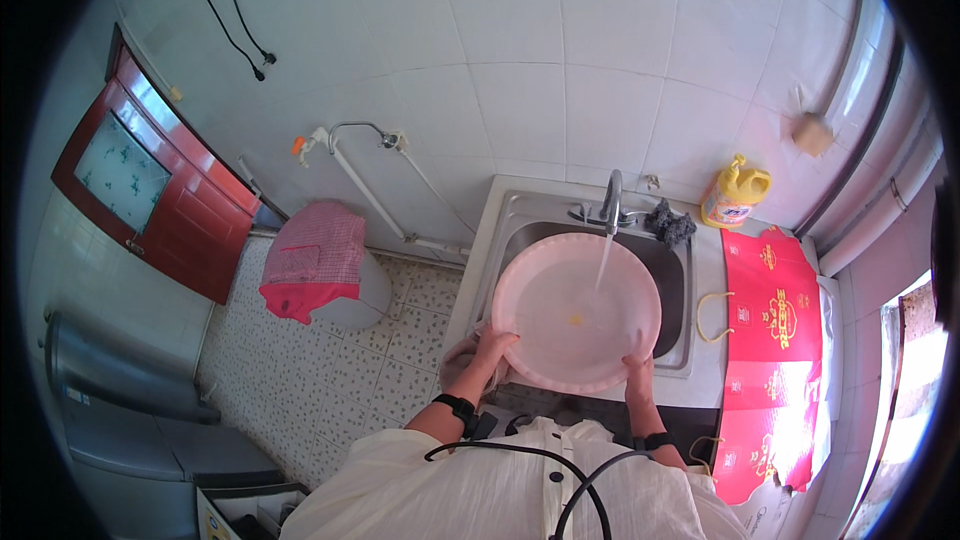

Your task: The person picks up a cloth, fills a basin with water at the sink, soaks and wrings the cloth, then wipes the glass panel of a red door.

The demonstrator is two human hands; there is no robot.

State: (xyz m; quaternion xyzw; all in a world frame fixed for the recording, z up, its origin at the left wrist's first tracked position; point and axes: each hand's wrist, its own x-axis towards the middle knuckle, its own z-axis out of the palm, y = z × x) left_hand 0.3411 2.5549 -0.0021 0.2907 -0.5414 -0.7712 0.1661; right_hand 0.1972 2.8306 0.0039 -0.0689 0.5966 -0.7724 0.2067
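A large pink plastic basin (577, 262) rests over the stainless steel sink (675, 345), covering most of its bowl. My left hand (491, 346) grips the basin's rim at the near left, thumb on top. On the near right, my right hand (638, 369) holds the same rim. Water runs from the curved faucet (613, 199) into the basin, and a small yellow patch shows at its bottom. A crumpled cloth (459, 367) hangs at the counter's edge beside my left forearm. The fingers under the rim are hidden.
A dark scrubbing cloth (670, 225) and a yellow detergent jug (731, 195) stand behind the sink's right side. Red printed cardboard (769, 300) with cord handles covers the right counter. Leftward are a cloth-covered bin (360, 285), a wall tap (356, 126), a refrigerator (127, 420) and a red door (180, 217).
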